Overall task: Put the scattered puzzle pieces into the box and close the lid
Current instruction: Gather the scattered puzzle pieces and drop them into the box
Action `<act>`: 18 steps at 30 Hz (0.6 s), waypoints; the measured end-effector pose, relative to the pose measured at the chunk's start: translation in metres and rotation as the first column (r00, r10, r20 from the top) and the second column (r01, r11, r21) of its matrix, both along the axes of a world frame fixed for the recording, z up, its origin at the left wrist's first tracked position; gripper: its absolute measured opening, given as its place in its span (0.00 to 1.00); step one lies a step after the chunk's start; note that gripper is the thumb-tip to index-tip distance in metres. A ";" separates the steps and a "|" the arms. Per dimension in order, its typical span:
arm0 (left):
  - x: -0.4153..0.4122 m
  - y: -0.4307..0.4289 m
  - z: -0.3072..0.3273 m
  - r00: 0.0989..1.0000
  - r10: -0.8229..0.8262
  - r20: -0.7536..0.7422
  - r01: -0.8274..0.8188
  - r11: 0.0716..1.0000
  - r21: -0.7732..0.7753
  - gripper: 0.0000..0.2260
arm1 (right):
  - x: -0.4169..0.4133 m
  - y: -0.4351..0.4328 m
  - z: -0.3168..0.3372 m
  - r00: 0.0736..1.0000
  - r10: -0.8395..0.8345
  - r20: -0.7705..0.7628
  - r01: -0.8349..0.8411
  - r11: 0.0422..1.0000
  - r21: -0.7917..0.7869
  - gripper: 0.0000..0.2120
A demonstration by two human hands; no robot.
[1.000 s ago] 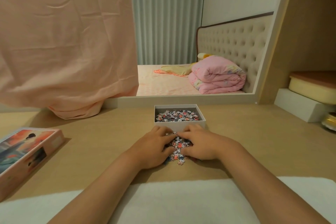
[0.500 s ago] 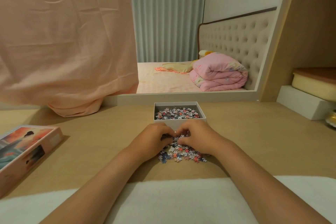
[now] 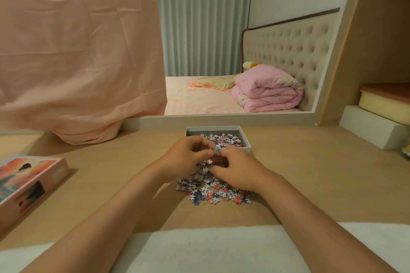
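Note:
A white open box (image 3: 245, 135) stands on the wooden table, with several puzzle pieces inside (image 3: 224, 139). In front of it lies a loose pile of pink, blue and white puzzle pieces (image 3: 213, 190). My left hand (image 3: 188, 157) and my right hand (image 3: 237, 170) are cupped together just in front of the box, fingers curled round a scoop of pieces raised off the pile. The picture lid (image 3: 28, 182) lies face up at the table's left edge.
A peach cloth (image 3: 77, 51) hangs down onto the table's back left. A mirror frame (image 3: 221, 118) runs behind the box. A white block with a yellow container (image 3: 377, 117) sits at the right. A white towel (image 3: 199, 250) covers the near edge.
My hands drew together over the pile, then rose with a scoop of pieces toward the box. More of the loose pile now shows beneath them.

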State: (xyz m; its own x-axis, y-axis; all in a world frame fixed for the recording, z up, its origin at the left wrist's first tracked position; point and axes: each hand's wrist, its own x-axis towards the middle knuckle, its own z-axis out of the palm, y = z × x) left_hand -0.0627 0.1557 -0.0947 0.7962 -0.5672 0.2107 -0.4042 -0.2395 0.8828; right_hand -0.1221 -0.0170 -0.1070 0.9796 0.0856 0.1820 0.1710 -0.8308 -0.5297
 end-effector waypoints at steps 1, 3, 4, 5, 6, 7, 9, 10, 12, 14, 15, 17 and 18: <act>0.002 -0.001 0.000 1.000 -0.002 -0.010 0.002 1.000 -0.012 0.04 | 0.001 0.001 0.000 1.000 -0.015 0.007 0.015 0.995 0.095 0.07; 0.007 -0.003 0.004 1.000 0.010 -0.005 -0.010 0.999 -0.035 0.04 | 0.005 0.001 0.003 0.996 -0.079 0.038 0.065 0.958 0.278 0.06; 0.011 -0.005 0.007 1.000 0.020 0.003 -0.020 0.999 -0.048 0.04 | 0.008 0.001 0.005 0.990 -0.129 0.061 0.099 0.931 0.351 0.06; 0.015 -0.006 0.010 0.999 0.031 0.007 -0.031 0.998 -0.063 0.04 | 0.012 0.001 0.008 0.982 -0.173 0.081 0.124 0.900 0.417 0.07; 0.020 -0.007 0.014 0.999 0.043 0.006 -0.043 0.996 -0.079 0.05 | 0.016 0.001 0.012 0.974 -0.205 0.097 0.135 0.868 0.479 0.07; 0.023 -0.009 0.018 0.999 0.051 0.001 -0.051 0.994 -0.097 0.05 | 0.020 0.001 0.016 0.968 -0.229 0.108 0.139 0.837 0.529 0.06; 0.030 -0.012 0.022 0.998 0.065 -0.020 -0.067 0.988 -0.136 0.05 | 0.027 -0.001 0.025 0.954 -0.267 0.134 0.140 0.796 0.588 0.03; 0.033 -0.013 0.023 0.997 0.075 -0.031 -0.079 0.985 -0.153 0.05 | 0.032 -0.003 0.028 0.948 -0.281 0.147 0.139 0.785 0.604 0.02; 0.042 -0.015 0.023 0.993 0.104 -0.058 -0.113 0.977 -0.183 0.05 | 0.041 -0.007 0.034 0.943 -0.291 0.160 0.143 0.790 0.596 0.03; 0.050 -0.016 0.020 0.986 0.101 -0.132 -0.131 0.961 -0.245 0.07 | 0.052 -0.012 0.035 0.941 -0.303 0.152 0.197 0.853 0.483 0.02; 0.055 -0.016 0.017 0.980 0.075 -0.183 -0.125 0.952 -0.278 0.08 | 0.057 -0.016 0.034 0.942 -0.307 0.137 0.232 0.888 0.396 0.02; 0.062 -0.015 0.012 0.974 0.038 -0.222 -0.100 0.955 -0.278 0.12 | 0.066 -0.021 0.030 0.953 -0.289 0.090 0.263 0.939 0.221 0.07; 0.065 -0.014 0.009 0.976 0.026 -0.218 -0.083 0.963 -0.256 0.14 | 0.069 -0.022 0.027 0.961 -0.272 0.058 0.262 0.955 0.141 0.09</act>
